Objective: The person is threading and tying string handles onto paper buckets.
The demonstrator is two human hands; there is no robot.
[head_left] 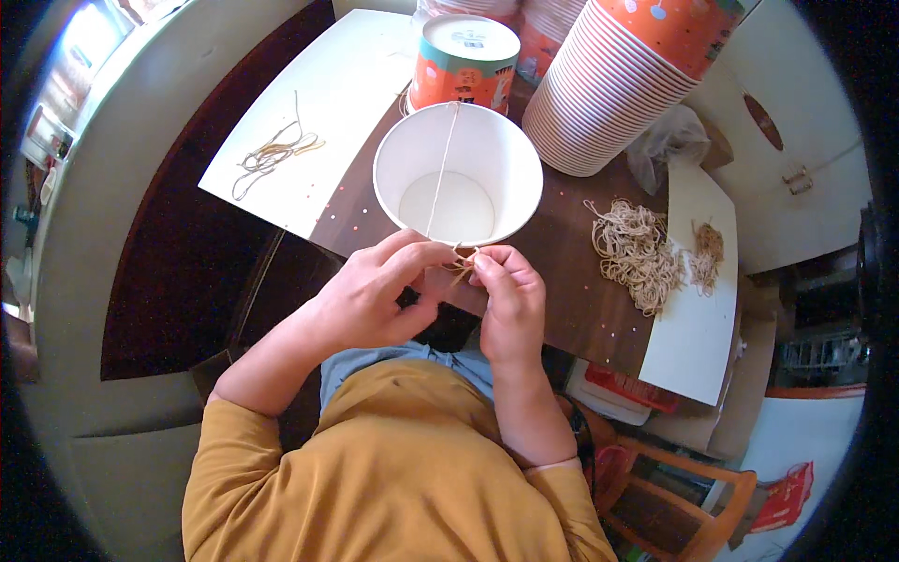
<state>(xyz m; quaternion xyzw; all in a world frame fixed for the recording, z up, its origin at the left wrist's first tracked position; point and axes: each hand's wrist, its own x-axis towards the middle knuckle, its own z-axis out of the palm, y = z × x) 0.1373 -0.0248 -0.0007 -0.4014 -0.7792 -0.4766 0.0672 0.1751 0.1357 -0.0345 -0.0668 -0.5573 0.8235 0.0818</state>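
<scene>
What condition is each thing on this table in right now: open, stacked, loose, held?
White paper bucket: upright, open, a string stretched across its mouth.
Left hand: pinching the string at the near rim.
Right hand: pinching the string there too.
Lidded tub: closed.
Cup stack: nested, lying tilted.
String pile: loose, tangled.
Few strings: loose on white sheet.

This looks like a home doing duty as a small craft workshop. A dark wooden table (571, 300) carries tall stacks of orange printed paper cups (618, 84), white card sheets (318, 122) and a heap of pale string loops (641, 253). A wooden chair (698, 506) sits beside it, with white cupboard doors (796, 178) behind.
</scene>
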